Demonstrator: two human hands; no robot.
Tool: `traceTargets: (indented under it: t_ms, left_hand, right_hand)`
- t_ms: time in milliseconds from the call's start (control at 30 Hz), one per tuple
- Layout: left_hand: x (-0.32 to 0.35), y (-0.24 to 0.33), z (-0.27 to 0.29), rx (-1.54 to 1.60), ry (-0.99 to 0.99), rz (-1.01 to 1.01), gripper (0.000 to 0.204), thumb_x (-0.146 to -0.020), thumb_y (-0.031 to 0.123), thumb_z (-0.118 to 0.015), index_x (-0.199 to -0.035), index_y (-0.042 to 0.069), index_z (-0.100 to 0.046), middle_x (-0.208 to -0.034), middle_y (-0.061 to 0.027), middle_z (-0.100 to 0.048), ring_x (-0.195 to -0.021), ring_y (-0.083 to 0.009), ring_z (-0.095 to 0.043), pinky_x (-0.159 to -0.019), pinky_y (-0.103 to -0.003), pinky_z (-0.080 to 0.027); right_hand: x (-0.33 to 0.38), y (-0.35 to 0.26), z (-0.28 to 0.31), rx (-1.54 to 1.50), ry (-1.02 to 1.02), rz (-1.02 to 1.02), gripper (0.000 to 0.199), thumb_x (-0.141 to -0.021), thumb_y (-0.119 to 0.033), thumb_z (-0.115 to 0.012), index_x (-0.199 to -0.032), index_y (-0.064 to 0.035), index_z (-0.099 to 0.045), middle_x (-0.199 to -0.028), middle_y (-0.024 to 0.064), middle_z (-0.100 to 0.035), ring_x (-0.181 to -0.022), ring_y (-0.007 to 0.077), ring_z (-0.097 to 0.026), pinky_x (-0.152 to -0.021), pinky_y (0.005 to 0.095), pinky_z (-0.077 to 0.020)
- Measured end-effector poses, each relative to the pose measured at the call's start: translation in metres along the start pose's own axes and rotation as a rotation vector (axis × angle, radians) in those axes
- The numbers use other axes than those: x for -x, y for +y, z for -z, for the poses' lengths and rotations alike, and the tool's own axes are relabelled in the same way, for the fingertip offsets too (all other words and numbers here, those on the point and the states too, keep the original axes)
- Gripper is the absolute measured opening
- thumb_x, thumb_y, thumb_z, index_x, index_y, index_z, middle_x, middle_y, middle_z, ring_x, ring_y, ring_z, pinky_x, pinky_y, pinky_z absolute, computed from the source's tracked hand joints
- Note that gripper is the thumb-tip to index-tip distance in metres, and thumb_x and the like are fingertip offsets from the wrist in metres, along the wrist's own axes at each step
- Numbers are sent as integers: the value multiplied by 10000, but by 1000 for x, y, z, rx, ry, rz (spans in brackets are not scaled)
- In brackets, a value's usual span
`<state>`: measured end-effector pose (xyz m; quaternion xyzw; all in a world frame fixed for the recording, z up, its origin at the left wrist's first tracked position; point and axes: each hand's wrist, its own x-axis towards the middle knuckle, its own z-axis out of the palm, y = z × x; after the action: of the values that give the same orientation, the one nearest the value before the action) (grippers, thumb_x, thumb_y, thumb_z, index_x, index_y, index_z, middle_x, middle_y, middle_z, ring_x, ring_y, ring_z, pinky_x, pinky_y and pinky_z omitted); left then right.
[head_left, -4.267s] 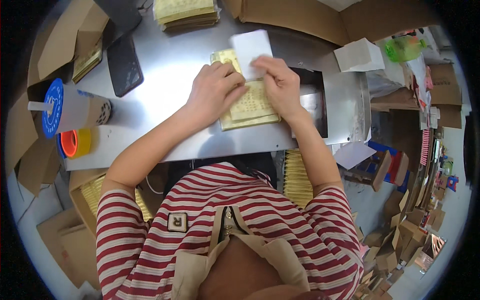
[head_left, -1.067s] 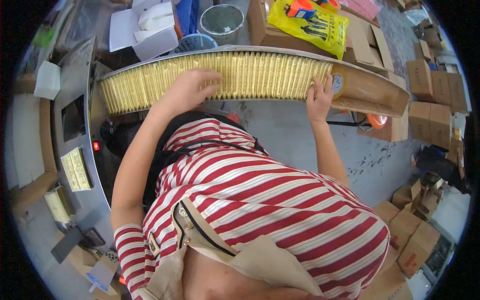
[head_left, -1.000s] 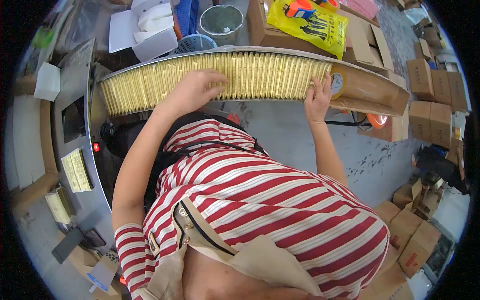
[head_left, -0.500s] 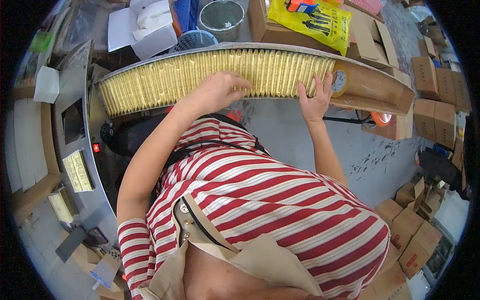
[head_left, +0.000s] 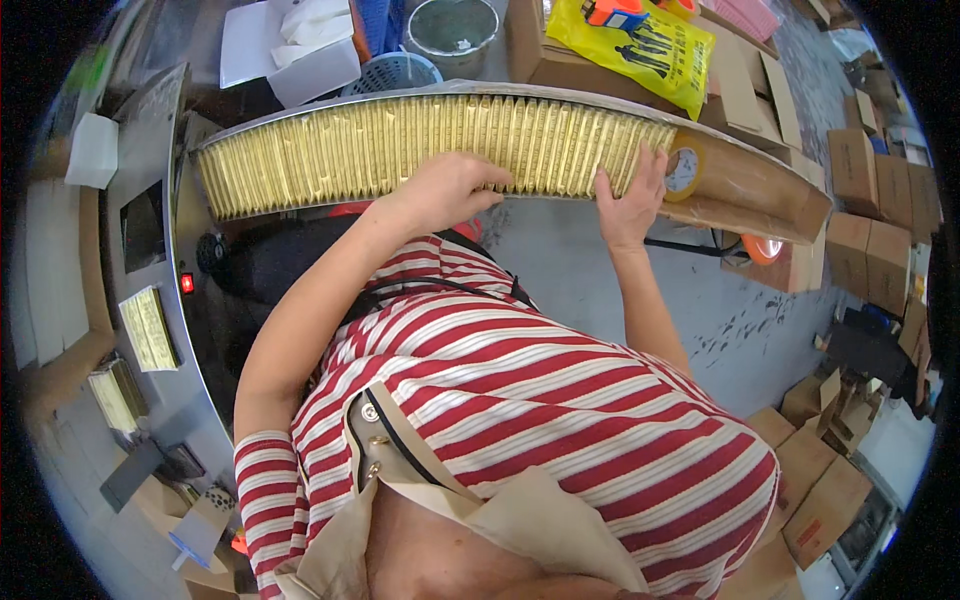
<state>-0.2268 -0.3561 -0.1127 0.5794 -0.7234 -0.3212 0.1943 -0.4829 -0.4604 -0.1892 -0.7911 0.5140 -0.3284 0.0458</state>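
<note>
A long row of thin gold packets (head_left: pixel 350 150) stands on edge, tightly packed, in a shallow cardboard trough (head_left: pixel 760 195). My left hand (head_left: pixel 450 192) is at the near edge of the row, a little right of its middle. Its fingers are curled in toward the thumb, and what lies between them is hidden. Toward the row's right end, my right hand (head_left: pixel 631 205) rests on the packets with thumb and fingers spread. Just right of that hand, a roll of tape (head_left: pixel 684 172) lies in the trough against the last packets.
Behind the trough are a white box (head_left: pixel 315 72), a blue basket (head_left: pixel 395 74), a grey bucket (head_left: pixel 453 28) and a yellow bag (head_left: pixel 640 50) on cartons. A metal machine surface (head_left: pixel 150 220) borders the left, with a gold packet (head_left: pixel 149 328) on it. Stacked cartons (head_left: pixel 850 170) fill the right.
My left hand has shifted slightly right and down along the row's near edge. My right hand stays on the packets by the tape roll. The whole view has moved slightly.
</note>
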Motion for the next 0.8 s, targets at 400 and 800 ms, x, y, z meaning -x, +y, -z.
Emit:
traceTargets:
  t_ms: [400,800]
  left_hand:
    - [-7,-1,-11,-24,-19,-33,312,-806,131,-632,-1103,41,-662,-953,-177,-666,-915,-350,-634,-843,-431,-496]
    - [-7,-6,-12,-13,12,-65,382,-804,127,-635,-1177,48,-613,-949,-172,-664,-882,-370,-628,-796,-439,-502]
  right_hand:
    - [12,-7,-19,207,10,97,265,-815,-209,-623,-1080,-203,-626,-1417,161,-386,-1294,555,-264,-1018,653,-211]
    - [12,-36,-19,195,-8,33,588,-706,-473,-710,-1149,-112,-566,-1440,209,-327,-1300,548,-227,-1001,670,-194]
